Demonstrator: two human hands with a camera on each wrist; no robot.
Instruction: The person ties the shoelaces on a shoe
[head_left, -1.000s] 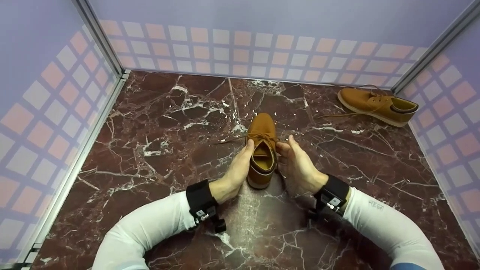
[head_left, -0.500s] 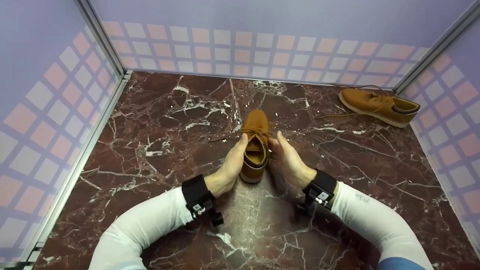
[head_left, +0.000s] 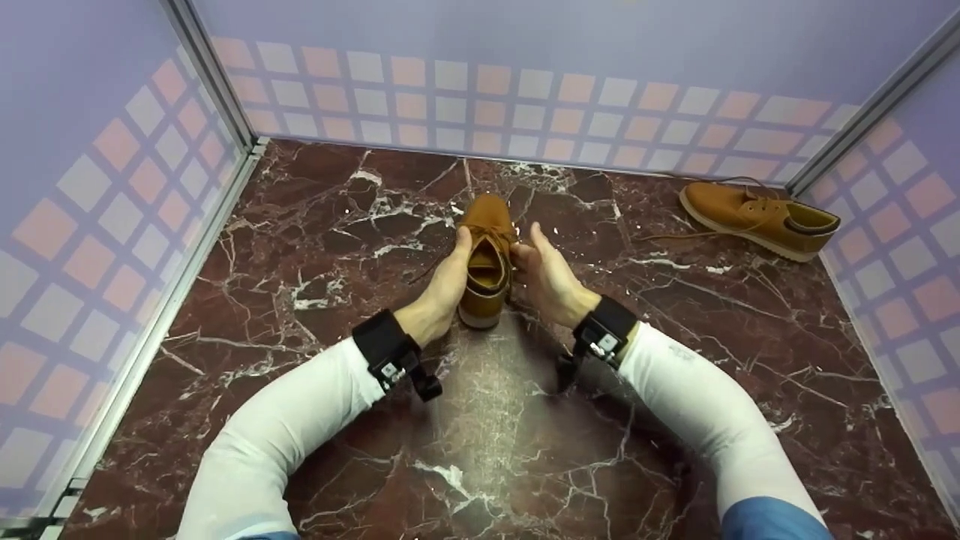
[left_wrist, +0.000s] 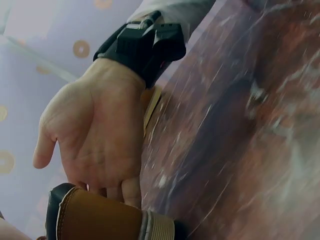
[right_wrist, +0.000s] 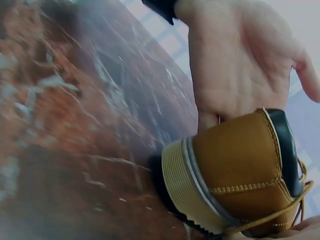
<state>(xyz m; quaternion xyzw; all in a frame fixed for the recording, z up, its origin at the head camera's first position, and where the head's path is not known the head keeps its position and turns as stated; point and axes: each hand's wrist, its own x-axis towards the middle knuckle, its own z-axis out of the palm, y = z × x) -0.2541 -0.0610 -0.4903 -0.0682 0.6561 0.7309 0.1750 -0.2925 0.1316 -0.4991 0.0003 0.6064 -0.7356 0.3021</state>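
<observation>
A tan lace-up shoe (head_left: 481, 304) stands toe-forward between my two hands, its laces tied in a bow. My left hand (head_left: 439, 289) lies along its left side, thumb near the collar edge. On the other side my right hand (head_left: 551, 277) has its fingertips at the shoe, its thumb raised and apart. In the left wrist view the right hand's palm (left_wrist: 107, 130) faces the shoe's heel (left_wrist: 100, 220). The right wrist view shows the left hand's palm (right_wrist: 235, 65) behind the shoe (right_wrist: 235, 155), its fingers partly hidden.
The matching tan shoe (head_left: 750, 217) lies at the back right near the corner, one lace trailing left. Underneath is a dark red marbled surface (head_left: 360, 465). Pale purple panels with checks (head_left: 491, 82) enclose the back and both sides.
Both hands and the shoe between them have moved forward and to the left. The other shoe has stayed where it was.
</observation>
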